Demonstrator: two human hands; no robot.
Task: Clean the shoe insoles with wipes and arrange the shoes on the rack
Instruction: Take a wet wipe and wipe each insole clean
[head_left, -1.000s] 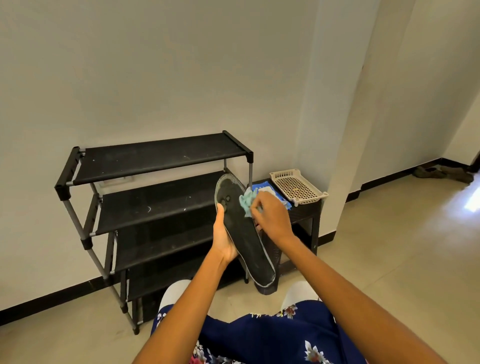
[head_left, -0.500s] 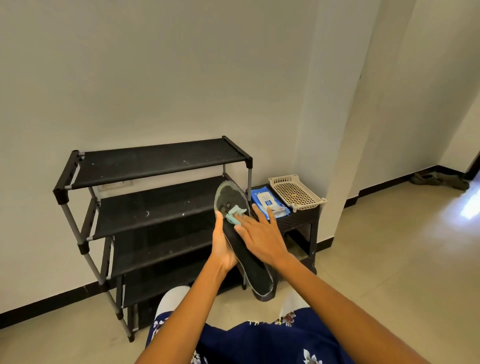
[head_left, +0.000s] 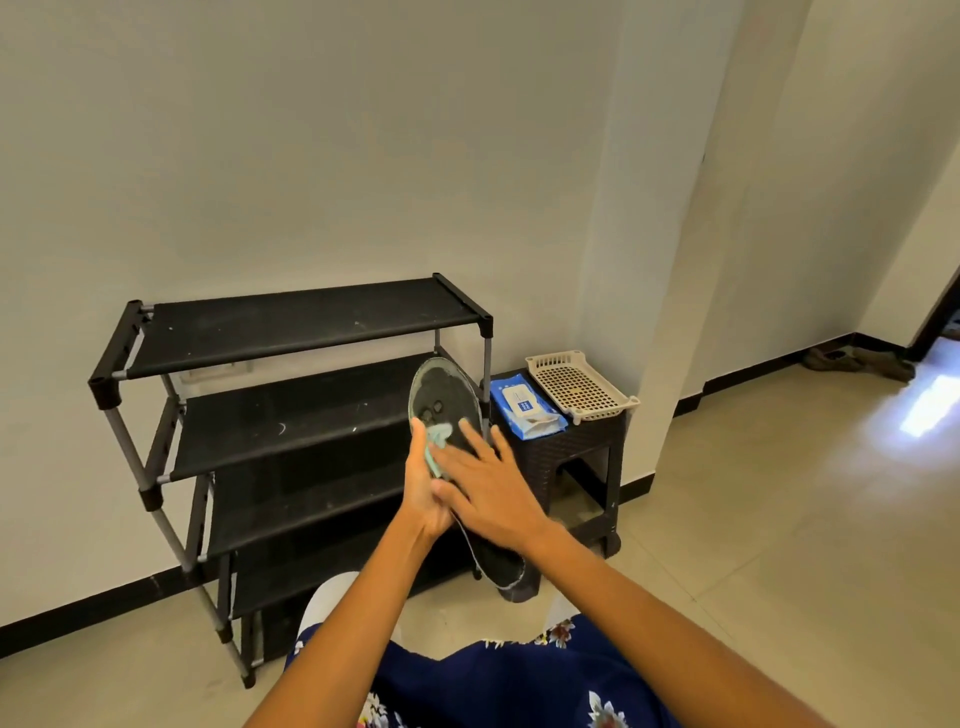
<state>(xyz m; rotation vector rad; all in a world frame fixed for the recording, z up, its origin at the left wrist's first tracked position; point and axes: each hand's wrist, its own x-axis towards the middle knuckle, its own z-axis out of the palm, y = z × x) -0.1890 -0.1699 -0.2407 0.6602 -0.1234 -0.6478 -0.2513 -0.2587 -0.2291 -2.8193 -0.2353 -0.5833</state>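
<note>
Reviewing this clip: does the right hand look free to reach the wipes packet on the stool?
Probably yes. The right hand only presses a wipe flat on the insole, and nothing stands between it and the wipes packet on the stool.

A dark stool is set against the white wall, and a cream perforated tray is laid on its top. Dark footwear is seen on the tiled floor by the far skirting.
</note>
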